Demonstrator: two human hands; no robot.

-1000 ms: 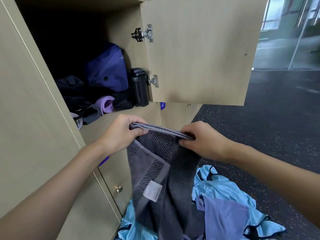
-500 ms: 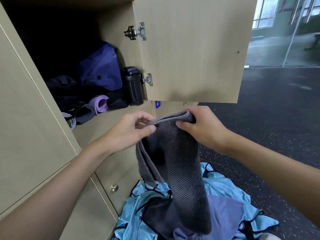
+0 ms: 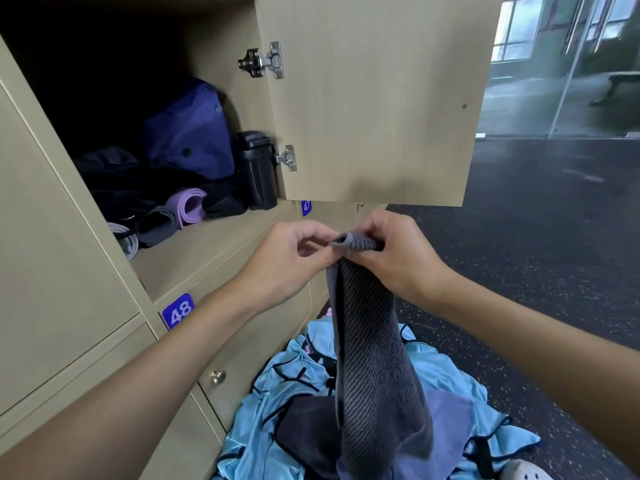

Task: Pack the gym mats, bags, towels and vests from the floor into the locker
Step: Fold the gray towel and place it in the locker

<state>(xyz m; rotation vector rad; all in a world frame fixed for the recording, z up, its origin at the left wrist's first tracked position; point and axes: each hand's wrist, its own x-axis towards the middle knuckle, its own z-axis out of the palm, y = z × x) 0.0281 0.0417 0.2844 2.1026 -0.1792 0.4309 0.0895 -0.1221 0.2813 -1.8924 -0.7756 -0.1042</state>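
Now one towel [image 3: 374,358], perhaps three mats [image 3: 185,206].

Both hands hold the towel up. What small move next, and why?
Probably lift the towel onto the bare front of the locker shelf: left hand and right hand pinch its top, it hangs folded narrow, and the door is open.

Soft, even daylight enters from the windows [image 3: 512,39] at the top right corner and lies on the open locker door [image 3: 374,98] without hard shadows. Inside the locker [image 3: 214,251] the light sinks to near black toward the back left corner, swallowing detail there. The glass partition [image 3: 571,81] shows hazy greenish reflections, and the dark floor [image 3: 554,237] carries a pale sheen. Wide-angle distortion bows the locker's edges at the left. On the towel [image 3: 370,341] the weave reads sharp; the far room is soft.
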